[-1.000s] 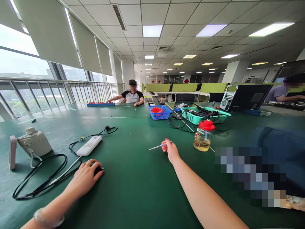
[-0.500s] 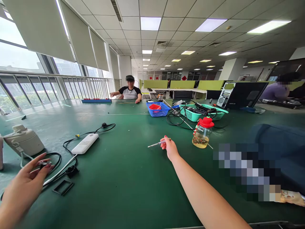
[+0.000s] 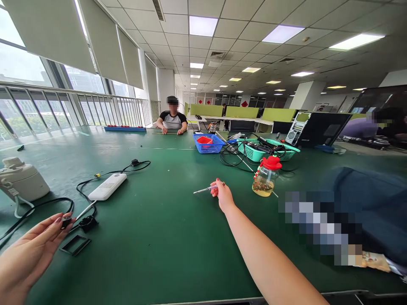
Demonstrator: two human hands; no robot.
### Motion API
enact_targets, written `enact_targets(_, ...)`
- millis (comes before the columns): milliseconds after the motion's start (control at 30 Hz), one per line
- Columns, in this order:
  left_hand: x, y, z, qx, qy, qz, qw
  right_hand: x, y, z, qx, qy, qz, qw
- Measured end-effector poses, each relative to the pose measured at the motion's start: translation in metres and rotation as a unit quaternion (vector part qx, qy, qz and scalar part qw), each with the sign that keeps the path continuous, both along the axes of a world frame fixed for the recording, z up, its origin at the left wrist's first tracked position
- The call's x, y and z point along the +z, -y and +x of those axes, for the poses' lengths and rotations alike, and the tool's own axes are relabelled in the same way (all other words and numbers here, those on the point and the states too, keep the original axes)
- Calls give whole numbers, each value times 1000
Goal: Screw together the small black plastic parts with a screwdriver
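My right hand (image 3: 221, 195) reaches out over the green table (image 3: 165, 237) and pinches a slim screwdriver (image 3: 205, 189) with a clear handle, its tip pointing left. My left hand (image 3: 30, 250) is raised at the lower left, its fingertips pinching a small dark part (image 3: 66, 220). Just beyond it on the table lie a small black block (image 3: 86, 222) on a cable and a flat black rectangular frame (image 3: 75, 244).
A white power strip (image 3: 107, 186) with black cables lies at left, a white device (image 3: 20, 180) at far left. A glass jar with a red lid (image 3: 266, 178), a blue basket (image 3: 208, 144) and a teal basket (image 3: 270, 150) stand beyond. A person (image 3: 171, 120) sits opposite.
My left hand has lifted off the black block, drawn back to the lower left and now pinches a small dark part. The black frame is uncovered. My right hand keeps the screwdriver.
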State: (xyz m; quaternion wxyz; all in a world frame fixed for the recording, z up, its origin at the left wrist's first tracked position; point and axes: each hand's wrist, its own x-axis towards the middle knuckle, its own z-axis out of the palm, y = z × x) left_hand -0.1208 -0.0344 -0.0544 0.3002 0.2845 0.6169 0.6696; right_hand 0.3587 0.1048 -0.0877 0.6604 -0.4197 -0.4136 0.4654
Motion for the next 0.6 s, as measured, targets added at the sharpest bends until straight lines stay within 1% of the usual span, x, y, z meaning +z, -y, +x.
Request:
enact_targets(67, 6, 2, 10, -2, 27, -11, 1000, 0, 0, 0, -1, 1, -1, 1000)
enact_targets(167, 19, 4, 25, -15, 59, -28, 998, -1, -1, 1, -1, 3, -2, 1000)
enact_targets(267, 33, 3, 37, -21, 36, -37, 998, -3, -1, 1, -1, 5, -2, 1000)
enact_targets(333, 40, -1, 41, -21, -14, -56, 998, -3, -1, 1, -2, 6, -2, 1000)
enact_targets(400, 43, -6, 42, -25, -75, -83, 993, -2, -1, 1, -3, 7, -2, 1000)
enact_targets(500, 41, -14, 39, -42, -168, -123, 977, -2, -1, 1, -3, 8, -2, 1000)
enact_targets(600, 35, -16, 37, -50, -275, -159, 947, -2, -1, 2, -3, 10, -4, 1000)
